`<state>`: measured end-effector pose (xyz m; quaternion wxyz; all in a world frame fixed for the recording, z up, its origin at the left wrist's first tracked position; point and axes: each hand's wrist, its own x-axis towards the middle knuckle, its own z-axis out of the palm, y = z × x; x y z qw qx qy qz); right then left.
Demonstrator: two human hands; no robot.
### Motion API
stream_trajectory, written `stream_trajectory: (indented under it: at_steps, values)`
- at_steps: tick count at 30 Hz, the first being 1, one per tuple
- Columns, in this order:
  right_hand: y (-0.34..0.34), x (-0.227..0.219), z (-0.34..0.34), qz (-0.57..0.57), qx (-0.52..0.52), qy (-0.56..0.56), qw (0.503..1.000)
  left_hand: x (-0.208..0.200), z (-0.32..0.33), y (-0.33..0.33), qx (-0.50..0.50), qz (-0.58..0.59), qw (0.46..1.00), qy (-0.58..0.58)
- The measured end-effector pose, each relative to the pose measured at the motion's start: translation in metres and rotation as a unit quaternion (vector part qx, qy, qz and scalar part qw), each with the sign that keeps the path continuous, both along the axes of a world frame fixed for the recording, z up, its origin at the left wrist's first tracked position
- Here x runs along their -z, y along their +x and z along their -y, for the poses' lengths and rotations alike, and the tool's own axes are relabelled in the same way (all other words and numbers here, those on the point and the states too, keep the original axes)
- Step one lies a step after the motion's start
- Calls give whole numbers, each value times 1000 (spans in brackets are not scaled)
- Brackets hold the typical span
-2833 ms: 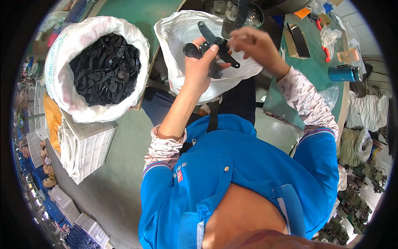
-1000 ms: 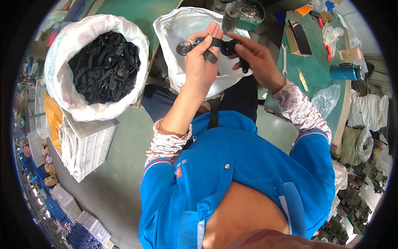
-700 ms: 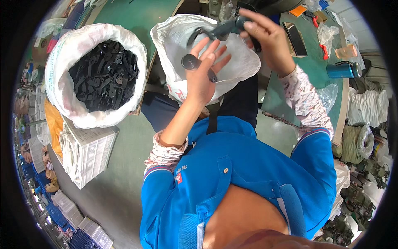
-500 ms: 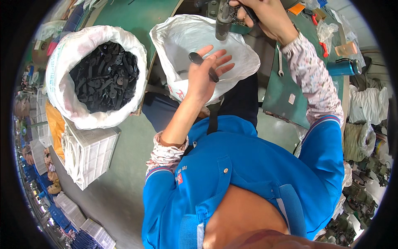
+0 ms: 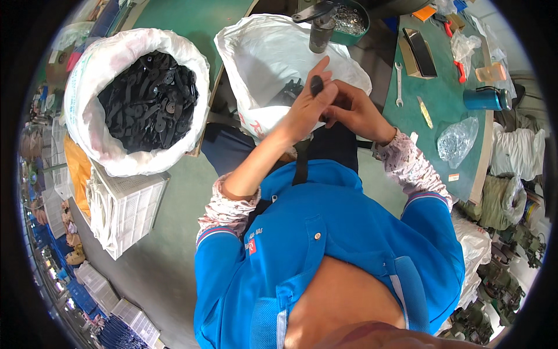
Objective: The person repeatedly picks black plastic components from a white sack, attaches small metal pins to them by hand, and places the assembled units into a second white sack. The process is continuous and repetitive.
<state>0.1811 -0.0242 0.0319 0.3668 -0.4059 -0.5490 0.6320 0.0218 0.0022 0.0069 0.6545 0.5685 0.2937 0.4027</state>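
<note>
The left hand [image 5: 306, 113] clasps a black part [image 5: 317, 85] above the right sack [image 5: 249, 55]; the right hand [image 5: 357, 113] bunches its fingers alongside, any hold hidden. A loose grip could drop the part. The left sack [image 5: 81, 116] carries a black heap [image 5: 152, 104], the right some dark pieces [image 5: 289, 93], a far green tub [image 5: 350, 40] metal bits [image 5: 349, 19].

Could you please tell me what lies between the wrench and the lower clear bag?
In the head view, a slim yellow tool, perhaps a cutter, lies on the green table between them.
</note>
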Motion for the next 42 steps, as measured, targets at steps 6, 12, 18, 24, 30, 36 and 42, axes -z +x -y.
stream_trajectory:
  at_steps: [6, 12, 18, 24, 30, 36, 42]
  values:
    - [76, 39, -53, 411, 293, 165, 847, 9, -5, -45, 19, -442, 805, 394]
    - [95, 86, -72, 517, 214, 145, 816, 20, 18, -71, 48, -514, 781, 350]
    - [93, 99, -52, 237, 311, -33, 920, -15, 11, -124, -176, -325, 907, 200]
    - [82, 83, -35, 149, 332, -93, 927, 21, -71, -208, -319, -669, 650, 167]
    - [91, 91, -17, 164, 359, 29, 918, 40, -117, -205, -303, -758, 560, 140]
    - [91, 73, 8, 77, 390, 33, 917, 57, -110, -206, -337, -721, 562, 223]
    - [85, 63, 20, 101, 388, 85, 912, 9, -115, -239, -431, -468, 752, 174]
